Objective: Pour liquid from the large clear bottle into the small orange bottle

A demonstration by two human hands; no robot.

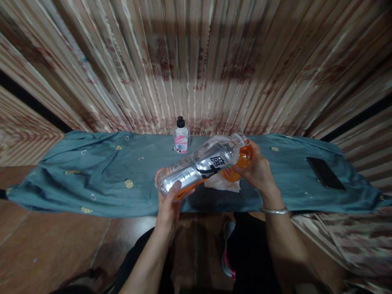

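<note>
My left hand (pixel 168 198) is closed around the base of a clear plastic drink bottle (pixel 196 169), which has a silver, black and orange label. The bottle slants across the bench, its uncapped-looking neck pointing right and slightly upward. In my right hand (pixel 257 169) is an orange see-through bottle (pixel 232 174), right beside the clear bottle's neck and partly hidden behind it. Whether the two mouths touch, I cannot tell. A white tissue (pixel 225 183) lies on the cloth beneath them. Behind the clear bottle a small bottle (pixel 181 139) with a black cap and pink label stands upright.
A blue-green cloth with yellow patterns (pixel 104 179) covers the long narrow bench. Toward its right end lies a black phone (pixel 326 173). A striped, pleated curtain (pixel 190 73) hangs behind and to both sides. Brown tiles (pixel 76 241) form the floor.
</note>
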